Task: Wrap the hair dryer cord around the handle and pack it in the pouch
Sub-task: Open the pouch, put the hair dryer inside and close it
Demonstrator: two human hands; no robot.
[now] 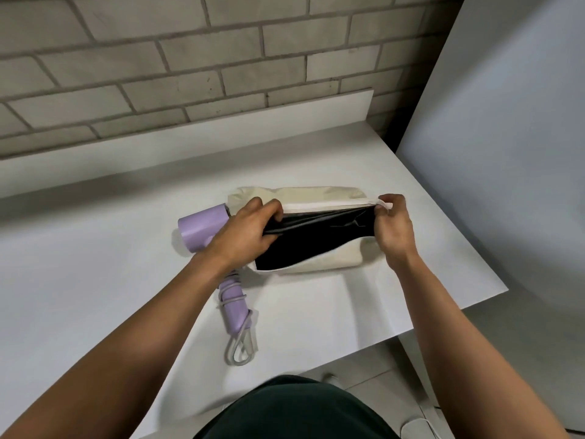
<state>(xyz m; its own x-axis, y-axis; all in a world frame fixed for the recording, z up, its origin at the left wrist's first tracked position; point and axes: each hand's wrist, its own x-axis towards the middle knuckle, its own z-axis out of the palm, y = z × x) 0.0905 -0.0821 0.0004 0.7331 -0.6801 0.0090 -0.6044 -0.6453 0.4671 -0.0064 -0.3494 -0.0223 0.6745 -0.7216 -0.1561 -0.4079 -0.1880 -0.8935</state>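
- Dark green garment (pixel 294 410) on the person's body, bottom centre, closest to the lens; both bare forearms reach forward from it.
- Pale grey cord (pixel 241 343) is wound in a few turns round the dryer's handle (pixel 235 304), and a slack loop of it lies on the table past the handle's end, toward the camera.
- Lilac plastic hair dryer (pixel 201 231) lies flat on the white flat tabletop (pixel 95 280), outside the pouch and just left of it. The handle points at the camera, and the barrel is partly hidden under the left wrist.
- Can't tell if the barrel touches the pouch's left corner.
- Cream fabric pouch with black lining (pixel 316 196) rests on the table right of the dryer, mouth pulled wide toward the camera, dark inside showing.
- Left hand (pixel 243 232) — fingers curled over the left end of the pouch opening, gripping the fabric edge.
- Right hand (pixel 394 228) — thumb and fingers pinch the right end of the pale rim strip and hold it up.
- Grey brick wall (pixel 190 58) behind the table.
- Large white board (pixel 506 122) stands on the right.
- Light tiled floor (pixel 364 375) under the table edge.
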